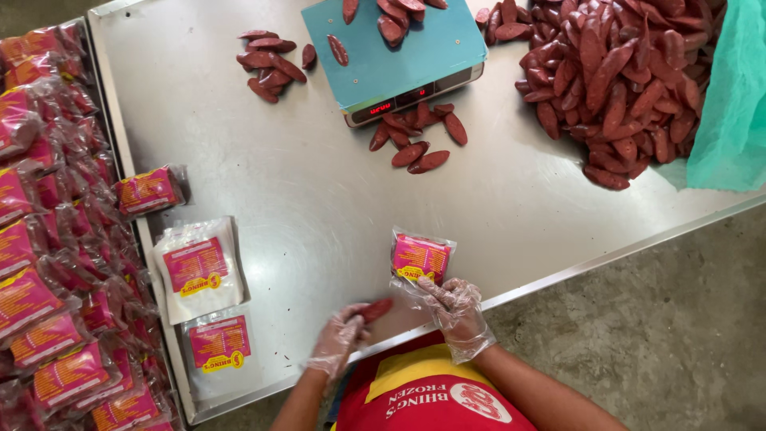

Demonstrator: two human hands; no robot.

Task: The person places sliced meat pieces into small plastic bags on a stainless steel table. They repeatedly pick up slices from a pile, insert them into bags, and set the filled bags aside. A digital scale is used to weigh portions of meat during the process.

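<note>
We have the left hand (339,339), gloved in thin clear plastic, with its fingers closed around one dark red sausage (375,310) at the near edge of the steel worktop (319,199), and the right hand (455,311), gloved likewise, pinching the lower edge of a small printed pouch (420,257) that lies on the worktop just beyond it. The sausage sits just beside the pouch, not yet inside it as far as we can tell (the pouch mouth is hidden by the glove). Judging by how things lie, a good deal is done: a bin (48,239) at the left is heaped with filled packs, and one more filled pack (149,190) rests at its rim. Much is left too: a big heap of loose sausages (614,80) at the far right, next to a green mesh bag (730,112). A weighing scale (395,56) with a blue platform carries a few pieces, with strays scattered around it. Empty pouches (199,267) lie in a stack to the left; nothing stands between the hands and the pouch.
</note>
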